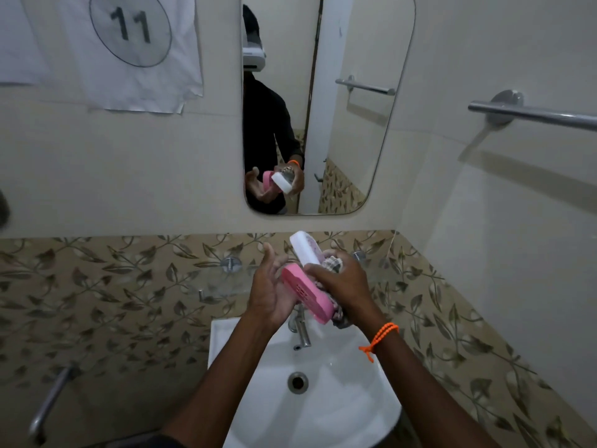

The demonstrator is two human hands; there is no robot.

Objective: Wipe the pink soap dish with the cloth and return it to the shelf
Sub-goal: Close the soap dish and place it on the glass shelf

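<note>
Two bare hands meet above the white ceramic basin (pixel 339 392) in the head view. The left hand (pixel 269 287) has its grip spread wide, palm against the slotted pink plastic soap dish (pixel 307 294), which is tilted on edge over the chrome tap (pixel 302 328). The right hand (pixel 344 281), with an orange beaded wristband (pixel 381 334), closes its grip on a patterned cloth (pixel 332 263) and a white rectangular tray piece (pixel 303 247) pressed to the dish. On the wall hangs a white paper sheet (pixel 135 53) with a circled "11". A rounded mirror (pixel 326 105) reflects the person; a glass shelf (pixel 219 282) lies behind the hands, and a chrome towel bar (pixel 533 116) stands right.
</note>
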